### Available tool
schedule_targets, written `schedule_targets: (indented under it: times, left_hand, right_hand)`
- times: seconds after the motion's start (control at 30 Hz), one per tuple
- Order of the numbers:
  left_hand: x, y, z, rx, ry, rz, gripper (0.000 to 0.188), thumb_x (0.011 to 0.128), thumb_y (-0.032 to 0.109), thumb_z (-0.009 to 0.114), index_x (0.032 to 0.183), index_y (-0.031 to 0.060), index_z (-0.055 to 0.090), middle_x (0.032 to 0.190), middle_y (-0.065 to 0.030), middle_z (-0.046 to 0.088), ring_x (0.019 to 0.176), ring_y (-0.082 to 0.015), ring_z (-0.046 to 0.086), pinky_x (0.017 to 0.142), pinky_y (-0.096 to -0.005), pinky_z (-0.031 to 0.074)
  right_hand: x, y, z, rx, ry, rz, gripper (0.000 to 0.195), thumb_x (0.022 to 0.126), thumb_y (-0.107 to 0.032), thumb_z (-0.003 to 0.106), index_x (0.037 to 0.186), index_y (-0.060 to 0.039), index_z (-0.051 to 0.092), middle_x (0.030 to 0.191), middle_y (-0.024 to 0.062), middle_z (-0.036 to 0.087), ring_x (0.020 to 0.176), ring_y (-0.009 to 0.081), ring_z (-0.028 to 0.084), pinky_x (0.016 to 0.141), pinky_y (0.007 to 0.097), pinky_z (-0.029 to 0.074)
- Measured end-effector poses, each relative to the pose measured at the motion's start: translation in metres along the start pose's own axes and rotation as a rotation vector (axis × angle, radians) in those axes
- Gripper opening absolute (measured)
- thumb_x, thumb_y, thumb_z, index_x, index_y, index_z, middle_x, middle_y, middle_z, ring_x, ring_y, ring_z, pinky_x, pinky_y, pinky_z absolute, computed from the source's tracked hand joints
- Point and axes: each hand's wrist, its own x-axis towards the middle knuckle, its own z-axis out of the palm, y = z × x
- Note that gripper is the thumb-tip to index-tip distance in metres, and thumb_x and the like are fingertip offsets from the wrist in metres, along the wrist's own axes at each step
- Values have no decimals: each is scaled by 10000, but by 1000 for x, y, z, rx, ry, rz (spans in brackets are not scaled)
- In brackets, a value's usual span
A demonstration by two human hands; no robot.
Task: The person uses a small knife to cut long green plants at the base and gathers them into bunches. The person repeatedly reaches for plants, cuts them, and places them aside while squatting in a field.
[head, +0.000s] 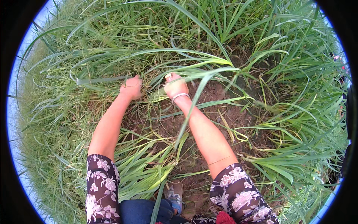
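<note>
My left hand [132, 87] is closed in a fist on a tuft of thin grass [112, 89] beyond the bare patch of soil. Just to its right, my right hand [177, 86] has its fingers curled round some green blades, partly hidden by the hand and blurred. A pale bracelet [180, 96] circles that wrist. Long strap-like leaves [195, 73] arch across the back of the right hand, coming from a clump [233, 65] farther right. One broad leaf [193, 110] hangs in front of the right forearm.
Brown soil [215, 93] shows between the plants, with dry stalks on it. Flattened strap-like leaves [148, 168] lie near my shoe [175, 197]. Another leafy clump [260, 159] grows at the right. Dense tall grass [50, 134] stands on the left.
</note>
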Motion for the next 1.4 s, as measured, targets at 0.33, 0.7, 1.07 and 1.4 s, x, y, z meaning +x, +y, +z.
schedule_targets:
  times: [0.33,0.7,1.07,1.4]
  left_hand:
    - [-11,-3,7,-94,85,5,520,688,134,712,1168,44,533,1266,-155,498,1081,-334,593,886,-478,521]
    - [110,15,-16,-127,117,41,514,734,78,619,1224,-23,499,1247,-229,555,1116,-347,585,906,-418,509]
    - [142,9,2,-258,62,-116,411,683,205,714,1045,15,670,1113,-208,648,1042,-349,633,871,-430,522]
    - [132,23,-9,-125,73,-69,294,654,187,711,899,25,713,975,-174,694,911,-329,681,783,-406,556]
  right_hand:
    - [-20,48,43,531,196,4,255,759,-68,698,983,11,604,866,102,666,804,174,636,765,305,493]
    - [55,26,-3,82,43,-32,96,769,-55,644,833,-8,591,778,143,651,752,301,646,719,367,490]
    - [-19,12,2,-135,-79,-217,262,908,-174,512,1147,-69,492,824,225,651,784,409,650,662,499,503]
    - [7,2,30,128,127,59,208,828,-104,574,1016,-13,584,899,251,647,869,442,624,762,476,498]
